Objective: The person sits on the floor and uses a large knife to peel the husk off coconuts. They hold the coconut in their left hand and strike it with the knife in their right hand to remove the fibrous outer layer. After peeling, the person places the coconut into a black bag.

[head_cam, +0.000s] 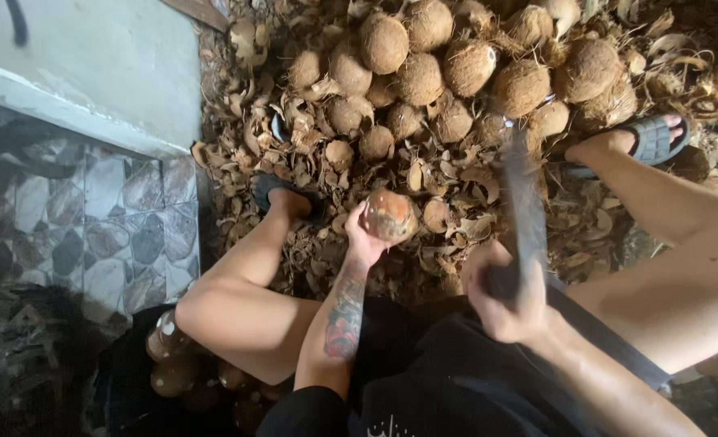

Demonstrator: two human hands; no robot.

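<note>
A partly peeled coconut (389,215) sits cupped in the left hand (365,239), fingers clamped around its near-left side. Just right, the right hand (501,295) grips a blurred machete (524,206), fingers closed on the handle. Farther off lie coconuts (456,65) amid husk scraps (310,154).

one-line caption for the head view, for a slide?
Left hand cups a coconut; right hand grips a blurred blade before a coconut pile.

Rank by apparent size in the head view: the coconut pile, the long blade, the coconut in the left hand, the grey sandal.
1. coconut pile
2. long blade, blurred, so its outline is rough
3. and 4. grey sandal and held coconut in the left hand look alike; not ranked.
</note>
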